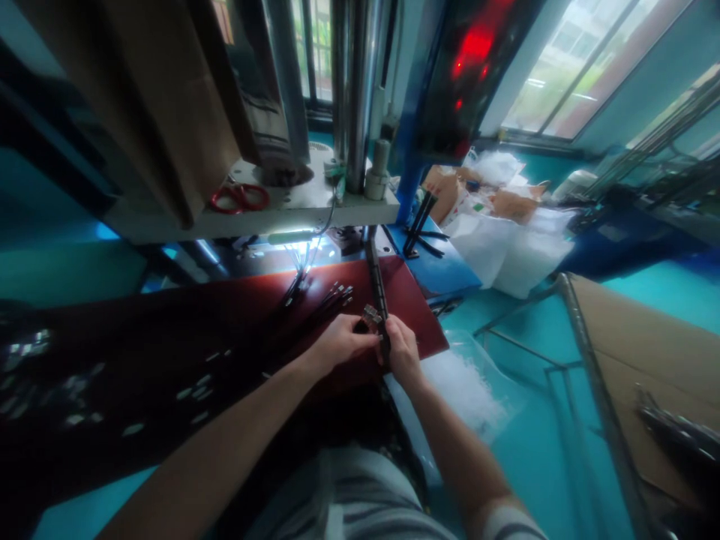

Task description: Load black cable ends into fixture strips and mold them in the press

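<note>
Both my hands meet over the near right part of a dark red mat [247, 300]. My left hand [340, 343] is closed in a pinch on a small metal connector [371, 315] at the end of a black cable. My right hand [402, 349] grips a long black strip [376, 277] that runs away from me toward the machine. A bundle of black cables with metal ends [329, 300] lies on the mat just left of my hands.
A press machine with a white platform [264, 214] and steel columns [360, 90] stands ahead, red-handled scissors [241, 198] on it. White bags [506, 240] lie at the right, a clear bag [466, 382] below my right hand, and a cardboard box [652, 352] beyond it.
</note>
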{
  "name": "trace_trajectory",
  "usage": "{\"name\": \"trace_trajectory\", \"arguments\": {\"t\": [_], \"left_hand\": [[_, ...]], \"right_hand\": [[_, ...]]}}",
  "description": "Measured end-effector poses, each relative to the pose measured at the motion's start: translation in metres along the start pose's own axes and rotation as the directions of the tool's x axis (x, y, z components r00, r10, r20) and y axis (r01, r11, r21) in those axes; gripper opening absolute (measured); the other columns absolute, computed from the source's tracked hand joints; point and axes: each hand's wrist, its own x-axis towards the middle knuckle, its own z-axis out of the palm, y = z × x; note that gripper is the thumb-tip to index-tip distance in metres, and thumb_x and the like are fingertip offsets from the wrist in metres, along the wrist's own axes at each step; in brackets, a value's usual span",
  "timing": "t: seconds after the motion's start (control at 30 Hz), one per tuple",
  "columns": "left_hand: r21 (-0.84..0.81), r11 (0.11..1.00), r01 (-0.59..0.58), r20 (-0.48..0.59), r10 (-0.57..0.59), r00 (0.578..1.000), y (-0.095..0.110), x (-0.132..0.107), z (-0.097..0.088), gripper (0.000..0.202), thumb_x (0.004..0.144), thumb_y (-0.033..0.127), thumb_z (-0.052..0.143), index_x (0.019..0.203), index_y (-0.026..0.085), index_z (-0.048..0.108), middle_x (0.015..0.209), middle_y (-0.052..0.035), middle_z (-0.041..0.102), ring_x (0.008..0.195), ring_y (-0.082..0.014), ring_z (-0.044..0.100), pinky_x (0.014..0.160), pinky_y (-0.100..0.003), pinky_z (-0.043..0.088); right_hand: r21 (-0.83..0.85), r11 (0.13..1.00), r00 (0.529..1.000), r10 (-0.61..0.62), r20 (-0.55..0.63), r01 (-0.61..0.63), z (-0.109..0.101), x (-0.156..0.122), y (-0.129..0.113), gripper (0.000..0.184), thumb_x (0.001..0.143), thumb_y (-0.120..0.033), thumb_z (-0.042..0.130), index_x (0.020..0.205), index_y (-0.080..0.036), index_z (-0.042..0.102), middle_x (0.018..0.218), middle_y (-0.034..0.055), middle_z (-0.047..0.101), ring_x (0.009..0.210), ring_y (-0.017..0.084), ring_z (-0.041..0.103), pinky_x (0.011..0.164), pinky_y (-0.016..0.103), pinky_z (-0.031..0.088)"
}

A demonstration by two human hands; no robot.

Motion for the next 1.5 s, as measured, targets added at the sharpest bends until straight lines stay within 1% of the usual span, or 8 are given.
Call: {"name": "trace_trajectory", "arguments": {"t": [0.23,0.43,0.57,0.67,0.83,1.13,1.37,1.5], "left_hand": [[0.151,0.977,-0.148,0.003,0.149,0.989,-0.009,0.005,-0.001,0.018,0.068,0.025,0.056,0.055,0.013,0.054,0.05,0.0025,0.052,0.051,-0.009,0.046,0.052,-0.02,0.035],[0.121,0.967,-0.222,-0.115,0.236,0.965,-0.001,0.005,-0.005,0.023,0.077,0.037,0.052,0.075,0.014,0.059,0.062,0.0014,0.055,0.056,-0.0097,0.046,0.051,-0.019,0.034],[0.125,0.981,-0.147,-0.148,0.165,0.975,0.003,0.009,-0.009,0.024,0.076,0.038,0.053,0.071,0.014,0.056,0.052,0.0043,0.047,0.048,-0.0085,0.04,0.048,-0.02,0.031],[0.198,0.969,-0.145,-0.073,0.163,0.984,0.002,0.013,-0.009,0.021,0.069,0.034,0.06,0.071,0.013,0.06,0.061,0.001,0.058,0.058,-0.0118,0.049,0.056,-0.022,0.036],[0.22,0.964,-0.153,-0.061,0.17,0.984,0.001,0.016,-0.007,0.019,0.068,0.031,0.057,0.069,0.012,0.062,0.066,-0.0006,0.061,0.063,-0.0141,0.053,0.061,-0.023,0.038],[0.234,0.956,-0.176,-0.123,0.209,0.97,-0.004,0.014,-0.004,0.023,0.071,0.033,0.056,0.058,0.014,0.051,0.055,0.0028,0.051,0.054,-0.01,0.043,0.053,-0.021,0.031],[0.09,0.967,-0.238,-0.078,0.245,0.966,0.0,0.012,-0.016,0.027,0.077,0.04,0.054,0.082,0.014,0.06,0.07,0.0014,0.057,0.064,-0.0114,0.048,0.061,-0.021,0.037],[0.339,0.909,-0.241,-0.128,0.298,0.946,0.005,0.016,-0.017,0.025,0.08,0.036,0.05,0.071,0.014,0.058,0.066,0.0006,0.055,0.063,-0.012,0.048,0.061,-0.022,0.034]], "right_hand": [[-0.176,0.98,0.996,-0.091,0.003,0.09,0.001,-0.001,0.001,0.037,0.089,-0.05,0.039,0.095,-0.018,0.057,0.045,-0.0061,0.046,0.036,0.01,0.043,0.038,0.023,0.034],[0.024,1.0,1.0,-0.01,0.005,0.01,-0.001,0.002,0.005,0.04,0.087,-0.051,0.043,0.109,-0.018,0.053,0.049,-0.0077,0.046,0.029,0.007,0.038,0.027,0.019,0.027],[0.109,0.994,0.998,0.002,-0.065,0.005,-0.004,0.003,0.007,0.042,0.087,-0.05,0.045,0.116,-0.02,0.048,0.054,-0.0081,0.048,0.029,0.005,0.038,0.025,0.016,0.028],[0.107,0.994,0.998,0.022,-0.051,-0.017,-0.005,0.002,0.005,0.046,0.086,-0.051,0.045,0.118,-0.019,0.048,0.051,-0.0084,0.048,0.029,0.005,0.038,0.026,0.016,0.029],[0.066,0.998,1.0,0.013,0.024,-0.015,-0.006,0.003,0.001,0.045,0.087,-0.048,0.045,0.119,-0.018,0.052,0.046,-0.0086,0.046,0.029,0.006,0.038,0.028,0.017,0.028],[-0.089,0.995,0.999,-0.045,0.005,0.045,-0.001,0.003,0.009,0.046,0.088,-0.047,0.044,0.125,-0.02,0.05,0.048,-0.0076,0.046,0.032,0.007,0.039,0.03,0.019,0.031],[0.047,0.999,1.0,0.01,-0.01,-0.01,-0.004,0.004,0.007,0.047,0.084,-0.049,0.049,0.119,-0.018,0.053,0.052,-0.0066,0.05,0.029,0.006,0.038,0.027,0.019,0.028],[0.088,0.996,1.0,0.027,-0.012,-0.026,-0.006,0.004,0.007,0.046,0.085,-0.048,0.049,0.12,-0.019,0.052,0.053,-0.0067,0.051,0.029,0.005,0.039,0.026,0.017,0.027]]}}
